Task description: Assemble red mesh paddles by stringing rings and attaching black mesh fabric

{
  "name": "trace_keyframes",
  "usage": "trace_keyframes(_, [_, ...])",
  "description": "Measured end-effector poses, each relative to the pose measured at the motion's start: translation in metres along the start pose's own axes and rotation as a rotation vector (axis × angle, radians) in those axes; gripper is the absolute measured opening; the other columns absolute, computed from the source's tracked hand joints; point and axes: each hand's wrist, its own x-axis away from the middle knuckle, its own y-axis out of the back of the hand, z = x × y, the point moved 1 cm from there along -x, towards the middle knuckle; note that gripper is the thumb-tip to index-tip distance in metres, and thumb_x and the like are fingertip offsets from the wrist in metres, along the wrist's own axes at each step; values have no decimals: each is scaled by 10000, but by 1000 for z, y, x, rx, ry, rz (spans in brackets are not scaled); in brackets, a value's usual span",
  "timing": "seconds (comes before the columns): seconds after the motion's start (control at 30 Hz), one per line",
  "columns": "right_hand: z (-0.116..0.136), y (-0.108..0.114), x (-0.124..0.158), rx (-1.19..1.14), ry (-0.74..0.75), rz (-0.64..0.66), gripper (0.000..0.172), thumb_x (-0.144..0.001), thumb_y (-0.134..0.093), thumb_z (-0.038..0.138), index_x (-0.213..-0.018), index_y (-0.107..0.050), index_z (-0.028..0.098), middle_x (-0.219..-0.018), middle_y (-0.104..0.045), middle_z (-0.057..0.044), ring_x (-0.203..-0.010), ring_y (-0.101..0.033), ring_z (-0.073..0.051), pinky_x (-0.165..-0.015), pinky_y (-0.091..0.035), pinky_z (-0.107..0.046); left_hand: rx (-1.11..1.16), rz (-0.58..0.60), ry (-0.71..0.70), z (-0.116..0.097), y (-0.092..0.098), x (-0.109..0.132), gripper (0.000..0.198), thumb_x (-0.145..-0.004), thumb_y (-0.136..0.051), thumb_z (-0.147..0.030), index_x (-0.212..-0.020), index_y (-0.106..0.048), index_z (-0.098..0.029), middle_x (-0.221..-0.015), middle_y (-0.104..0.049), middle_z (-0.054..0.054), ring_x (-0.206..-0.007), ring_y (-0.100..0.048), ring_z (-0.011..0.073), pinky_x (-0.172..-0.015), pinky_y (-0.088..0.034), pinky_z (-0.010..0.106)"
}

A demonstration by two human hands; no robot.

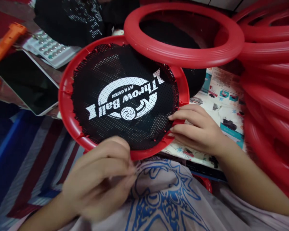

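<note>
A red plastic ring (65, 96) with black mesh (103, 73) stretched over it lies in front of me; the mesh bears white "Throw Ball" lettering, upside down to me. My right hand (197, 130) rests on the ring's right rim, fingers pressed together on the mesh edge. My left hand (98, 179) is curled at the ring's near rim, blurred by motion, fingers pinched near the mesh edge. What it holds is unclear.
A second red ring (183, 54) overlaps the first at the top right. Several more red rings (269, 96) are stacked at the right. A tablet (24, 83), a calculator (48, 48) and an orange tool (7, 41) lie at the left. Printed paper (226, 96) covers the surface.
</note>
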Motion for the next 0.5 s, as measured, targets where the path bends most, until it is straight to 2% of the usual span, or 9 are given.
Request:
trace_keyframes(0.03, [2, 1, -1, 14, 23, -11, 140, -810, -711, 186, -925, -635, 164, -1037, -681, -118, -982, -567, -228, -828, -525, -409, 184, 142, 143, 0, 6, 7, 98, -864, -588, -170, -947, -595, -223, -749, -601, 7, -678, -585, 145, -620, -515, 281])
trace_keyframes(0.07, [5, 1, -2, 31, 49, -20, 158, -805, -717, 185, -943, -644, 164, -1031, -684, -114, -994, -563, -232, -834, -524, -412, 314, 319, 312, 2, 11, 15, 98, -891, -585, -324, -910, -608, -231, -747, -611, 15, -676, -592, 156, -599, -502, 276])
trace_keyframes(0.1, [9, 1, -3, 48, 73, -22, 175, -803, -722, 187, -962, -653, 166, -1024, -689, -106, -1002, -561, -235, -840, -523, -412, 441, 575, 394, 4, 13, 25, 221, -864, -607, -445, -855, -633, -226, -757, -637, 25, -669, -597, 160, -576, -487, 263])
trace_keyframes(0.13, [13, 1, -5, 62, 95, -17, 182, -805, -722, 192, -975, -660, 170, -1017, -695, -93, -1002, -561, -233, -843, -523, -408, 504, 796, 498, 9, 14, 35, 259, -855, -608, -471, -841, -654, -217, -771, -651, 30, -673, -597, 159, -587, -481, 252])
trace_keyframes(0.17, [17, 0, -6, 77, 111, -5, 173, -814, -715, 196, -979, -666, 175, -1013, -700, -78, -995, -563, -226, -844, -521, -400, 498, 867, 614, 16, 14, 45, 280, -840, -619, -481, -822, -655, -204, -759, -645, 28, -664, -577, 153, -587, -465, 244])
trace_keyframes(0.23, [24, -3, -8, 107, 128, 23, 108, -848, -677, 189, -956, -671, 182, -1003, -708, -53, -975, -567, -209, -844, -512, -385, 446, 764, 825, 33, 14, 63, 293, -845, -598, -476, -827, -615, -184, -702, -583, 0, -613, -509, 121, -536, -414, 212])
trace_keyframes(0.27, [27, -5, -9, 124, 132, 32, 73, -866, -653, 176, -937, -671, 179, -992, -711, -49, -968, -566, -203, -840, -506, -379, 442, 681, 875, 40, 12, 70, 292, -861, -578, -465, -813, -592, -177, -699, -558, -11, -612, -484, 109, -536, -400, 200])
trace_keyframes(0.37, [31, -11, -9, 163, 137, 47, 45, -884, -624, 152, -902, -664, 158, -939, -711, -56, -945, -554, -195, -816, -483, -366, 491, 470, 905, 53, 9, 85, 287, -889, -559, -442, -807, -569, -167, -723, -538, -21, -643, -476, 96, -577, -405, 186])
trace_keyframes(0.5, [32, -14, -7, 161, 161, 117, 60, -888, -614, 140, -934, -654, 136, -948, -716, -59, -962, -543, -200, -844, -441, -370, 539, 209, 953, 51, -1, 88, 289, -856, -623, -451, -835, -610, -163, -749, -596, -7, -694, -537, 109, -642, -454, 203])
